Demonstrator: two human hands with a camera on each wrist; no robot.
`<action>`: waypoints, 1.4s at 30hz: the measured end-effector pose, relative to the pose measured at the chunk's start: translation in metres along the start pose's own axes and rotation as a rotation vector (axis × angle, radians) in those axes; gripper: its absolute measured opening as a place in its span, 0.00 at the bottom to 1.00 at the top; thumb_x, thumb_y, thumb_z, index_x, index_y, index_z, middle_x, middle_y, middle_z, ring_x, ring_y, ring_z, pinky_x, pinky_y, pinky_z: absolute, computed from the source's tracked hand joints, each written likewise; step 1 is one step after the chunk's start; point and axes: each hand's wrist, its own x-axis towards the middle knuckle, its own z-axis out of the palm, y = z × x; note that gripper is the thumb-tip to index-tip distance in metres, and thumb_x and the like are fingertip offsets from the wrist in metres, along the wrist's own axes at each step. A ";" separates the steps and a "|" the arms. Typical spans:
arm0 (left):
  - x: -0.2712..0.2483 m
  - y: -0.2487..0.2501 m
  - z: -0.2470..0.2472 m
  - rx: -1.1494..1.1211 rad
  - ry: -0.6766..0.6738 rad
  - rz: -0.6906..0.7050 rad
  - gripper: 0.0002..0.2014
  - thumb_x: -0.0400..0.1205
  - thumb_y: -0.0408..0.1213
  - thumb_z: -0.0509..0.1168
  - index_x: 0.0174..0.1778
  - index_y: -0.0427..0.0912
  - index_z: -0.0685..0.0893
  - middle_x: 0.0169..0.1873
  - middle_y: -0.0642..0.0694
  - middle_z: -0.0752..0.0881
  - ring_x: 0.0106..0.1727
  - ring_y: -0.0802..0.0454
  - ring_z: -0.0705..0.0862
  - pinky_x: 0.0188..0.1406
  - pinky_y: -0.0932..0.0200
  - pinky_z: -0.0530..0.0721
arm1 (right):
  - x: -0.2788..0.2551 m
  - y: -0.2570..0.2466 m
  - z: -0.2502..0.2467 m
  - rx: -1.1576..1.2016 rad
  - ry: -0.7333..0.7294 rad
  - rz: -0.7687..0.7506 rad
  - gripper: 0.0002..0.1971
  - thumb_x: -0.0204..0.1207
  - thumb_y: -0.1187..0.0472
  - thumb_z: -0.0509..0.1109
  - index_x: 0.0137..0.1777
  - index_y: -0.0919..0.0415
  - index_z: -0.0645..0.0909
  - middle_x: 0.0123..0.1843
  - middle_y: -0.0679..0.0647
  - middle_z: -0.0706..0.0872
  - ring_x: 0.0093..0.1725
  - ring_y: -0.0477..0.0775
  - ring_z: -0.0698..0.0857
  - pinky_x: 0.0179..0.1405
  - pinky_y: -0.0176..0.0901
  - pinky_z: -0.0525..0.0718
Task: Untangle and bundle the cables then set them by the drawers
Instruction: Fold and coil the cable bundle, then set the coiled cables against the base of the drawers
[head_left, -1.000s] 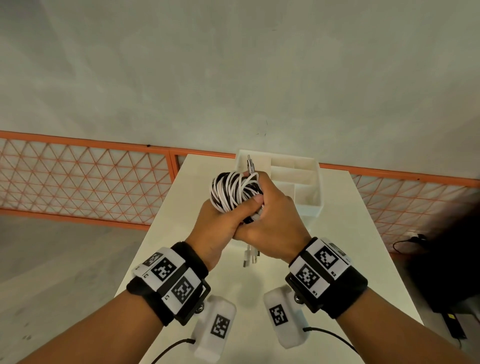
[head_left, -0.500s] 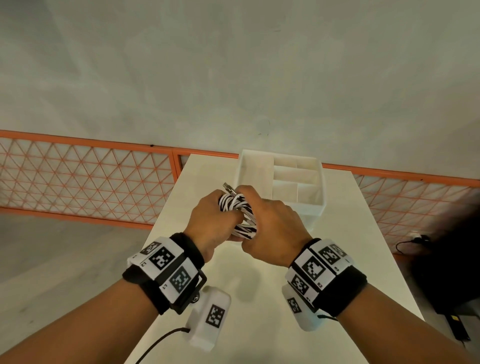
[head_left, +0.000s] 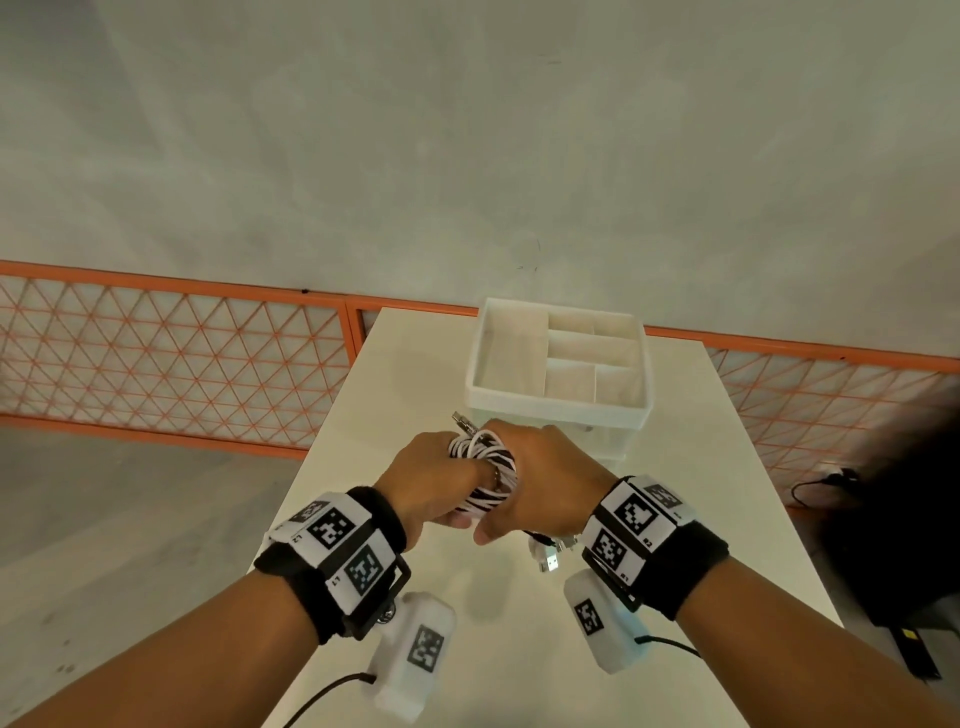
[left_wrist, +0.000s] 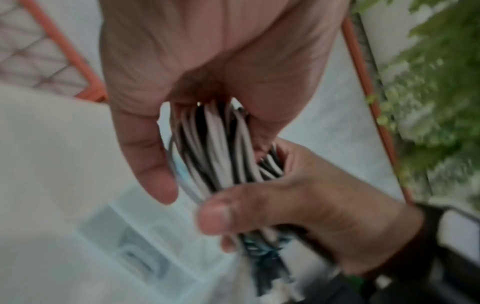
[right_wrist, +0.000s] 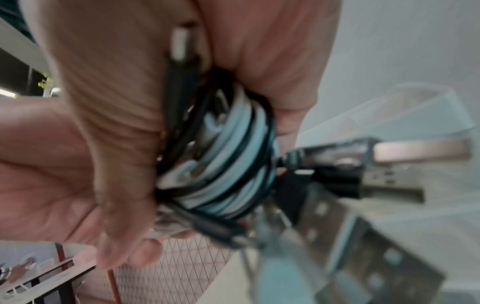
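White-and-black cables (head_left: 485, 475) sit bundled, gripped seemingly by both left hand (head_left: 428, 480) and right hand (head_left: 545, 475).

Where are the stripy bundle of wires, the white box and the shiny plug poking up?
cable bundle (head_left: 491, 470): head view, on the black and white coils between both hands.
white box (head_left: 558, 413): head view, on its front rim.
metal plug (head_left: 464, 422): head view, on its shaft above the bundle.
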 end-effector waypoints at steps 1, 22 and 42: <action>0.000 -0.003 -0.001 0.051 -0.006 0.013 0.09 0.74 0.29 0.69 0.49 0.42 0.88 0.44 0.40 0.92 0.46 0.43 0.91 0.45 0.47 0.92 | -0.002 0.002 0.002 0.001 -0.018 -0.008 0.37 0.52 0.52 0.91 0.62 0.47 0.79 0.50 0.46 0.91 0.48 0.47 0.90 0.51 0.50 0.91; -0.001 -0.022 -0.003 0.001 -0.169 0.280 0.25 0.70 0.34 0.79 0.62 0.50 0.81 0.53 0.49 0.92 0.57 0.50 0.89 0.59 0.48 0.87 | -0.008 0.009 0.009 0.142 0.022 -0.048 0.40 0.56 0.51 0.89 0.68 0.43 0.75 0.54 0.41 0.91 0.51 0.40 0.90 0.55 0.43 0.90; 0.004 -0.010 -0.003 -0.202 -0.363 0.189 0.24 0.74 0.39 0.77 0.66 0.43 0.81 0.52 0.46 0.89 0.54 0.48 0.89 0.58 0.45 0.86 | -0.007 0.017 0.011 -0.268 0.108 -0.059 0.42 0.60 0.50 0.78 0.76 0.46 0.66 0.48 0.48 0.91 0.45 0.57 0.89 0.46 0.50 0.89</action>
